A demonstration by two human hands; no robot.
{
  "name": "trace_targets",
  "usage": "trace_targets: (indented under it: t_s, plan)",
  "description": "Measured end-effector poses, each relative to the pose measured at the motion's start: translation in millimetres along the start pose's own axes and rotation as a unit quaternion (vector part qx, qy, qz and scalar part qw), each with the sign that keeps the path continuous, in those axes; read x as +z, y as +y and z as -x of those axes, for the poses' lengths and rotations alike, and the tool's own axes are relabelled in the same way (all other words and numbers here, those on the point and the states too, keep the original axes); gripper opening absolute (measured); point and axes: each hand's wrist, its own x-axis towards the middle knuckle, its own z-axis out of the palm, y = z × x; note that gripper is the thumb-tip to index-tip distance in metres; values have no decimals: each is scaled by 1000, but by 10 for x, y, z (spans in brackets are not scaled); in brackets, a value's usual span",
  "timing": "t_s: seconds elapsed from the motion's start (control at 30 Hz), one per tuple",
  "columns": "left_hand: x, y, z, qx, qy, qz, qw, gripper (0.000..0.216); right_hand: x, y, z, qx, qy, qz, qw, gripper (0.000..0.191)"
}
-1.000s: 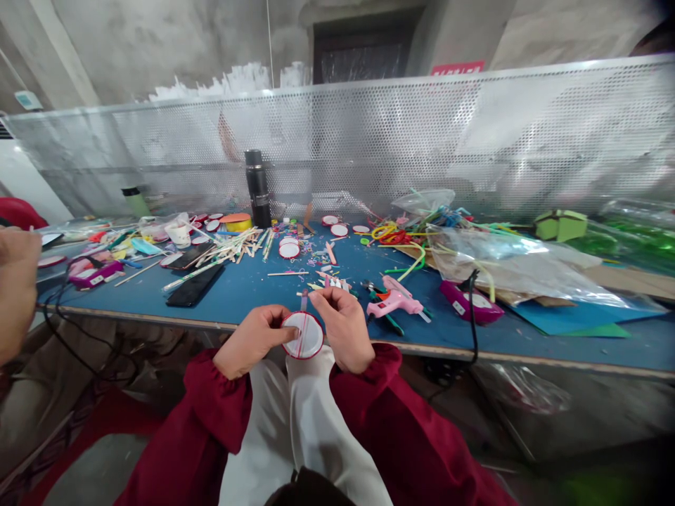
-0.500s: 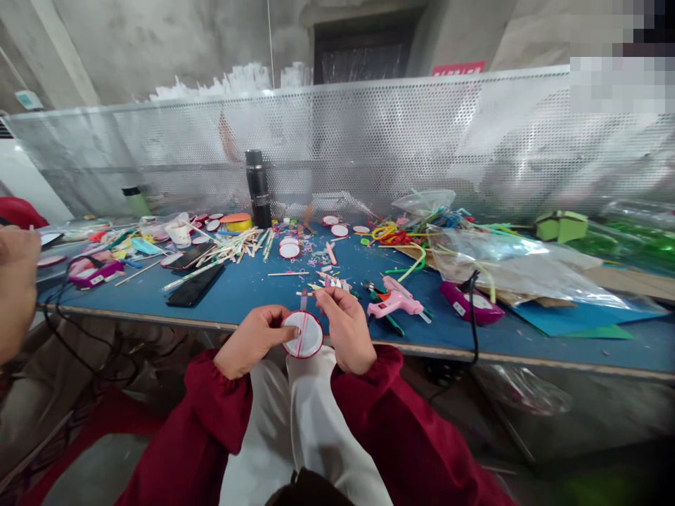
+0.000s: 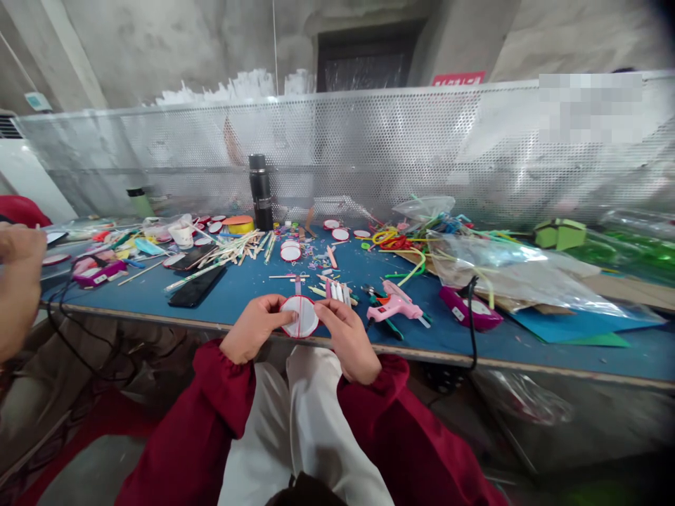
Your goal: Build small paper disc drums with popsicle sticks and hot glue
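Left hand: left hand [image 3: 254, 336] closed in a pinch on the left rim of the white disc [image 3: 299, 316], thumb on top, fingers tucked under.
Right hand: right hand [image 3: 349, 340] pinching the disc's right rim with thumb and forefinger; other fingers curled in loosely.
Disc position: round, white with red edge, a thin stick running across its face and poking out at the top; held level just above the near edge of the blue table [image 3: 253, 288], between both hands, over the lap.
Near right: pink glue gun [image 3: 393, 305] lies on the table just beside the right hand, nozzle pointing right; black cable [image 3: 471, 316] hangs over the table edge.
Near left: black phone [image 3: 197, 287] flat on the table; scattered wooden sticks [image 3: 232, 250] beyond.
Far: black flask [image 3: 260, 192] upright by the perforated metal screen [image 3: 422, 147].
Another person: a hand [image 3: 18, 281] at far left edge.
Risk: grip is rim-only; judged that uneven squeeze could bend the disc or shift the stick off centre.
Risk 2: glue gun near the sleeve; may be hot, cannot tell.
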Motion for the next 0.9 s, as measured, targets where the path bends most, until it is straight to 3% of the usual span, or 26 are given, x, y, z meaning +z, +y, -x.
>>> trace_targets:
  t_s: [0.43,0.7,0.9]
  plan:
    - [121,154,-24,42,-8,-47,998,32,-38,-21,-105,-35,-36,110,993,18]
    - [179,281,-155,65,-30,-28,997,29,-106,-274,-240,-96,-27,209,973,16]
    - [276,367,-404,62,-49,30,996,37,-226,-490,-465,-93,-33,278,956,22]
